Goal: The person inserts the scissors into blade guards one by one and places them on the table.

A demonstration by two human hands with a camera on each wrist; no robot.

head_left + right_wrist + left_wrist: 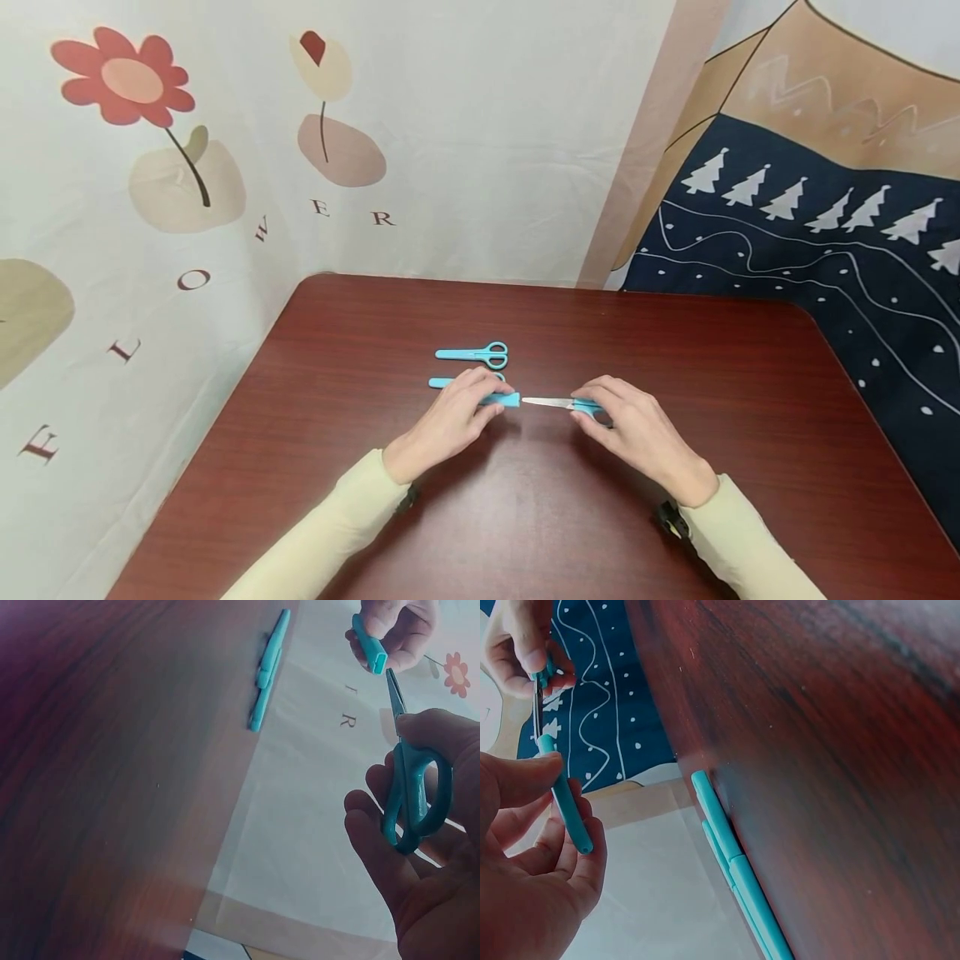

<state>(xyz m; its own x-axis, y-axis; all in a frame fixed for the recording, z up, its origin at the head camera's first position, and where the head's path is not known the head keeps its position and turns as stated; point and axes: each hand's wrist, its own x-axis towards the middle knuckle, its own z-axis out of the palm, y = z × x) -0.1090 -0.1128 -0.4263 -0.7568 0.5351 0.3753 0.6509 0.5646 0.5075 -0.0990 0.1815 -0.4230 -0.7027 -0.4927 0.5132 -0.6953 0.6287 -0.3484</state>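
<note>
My left hand [456, 414] pinches a blue scissors sheath [568, 806] between thumb and fingers, its open end facing right. In my right hand [637, 429] is a pair of scissors [409, 791], held by the blue handles with the blades closed. The bare metal blades [547, 402] point left at the sheath's mouth, with the tip right by it. Both are held above the table. Just beyond my left hand lies a second pair of sheathed blue scissors [441, 383], partly hidden by that hand.
Farther back on the dark red wooden table [360, 333] lies another pair of sheathed blue scissors [471, 355], handles to the right. A white curtain [480, 150] with flower prints hangs behind the table, and a navy cloth with white trees [787, 242] hangs at the right.
</note>
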